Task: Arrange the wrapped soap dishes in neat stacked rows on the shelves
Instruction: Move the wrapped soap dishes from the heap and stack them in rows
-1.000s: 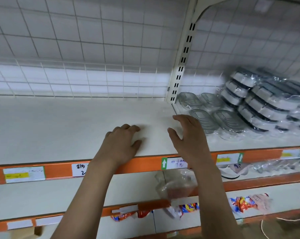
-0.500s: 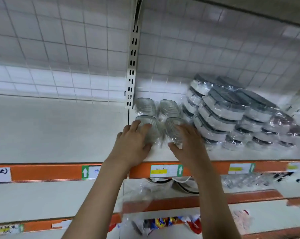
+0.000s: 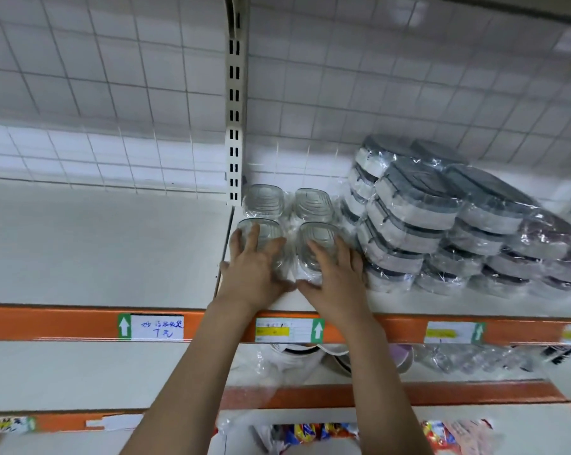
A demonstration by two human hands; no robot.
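Clear wrapped soap dishes lie two by two on the white shelf (image 3: pixel 310 302), just right of the upright post. My left hand (image 3: pixel 256 270) lies with spread fingers on the front left clear dish (image 3: pixel 267 232). My right hand (image 3: pixel 335 277) lies the same way on the front right clear dish (image 3: pixel 320 234). Behind them sit the back left dish (image 3: pixel 263 200) and the back right dish (image 3: pixel 313 201). To the right, grey and white wrapped soap dishes (image 3: pixel 442 218) are stacked in slanting rows.
The shelf section (image 3: pixel 97 247) left of the slotted post (image 3: pixel 234 103) is bare. An orange price rail (image 3: pixel 64 323) with paper labels runs along the front edge. Lower shelves hold wrapped bowls (image 3: pixel 310 354) and coloured packets (image 3: pixel 310 433).
My view and both hands have swung right from the bare shelf section to the clear dishes. Both hands now rest further onto the two front dishes than half a second ago.
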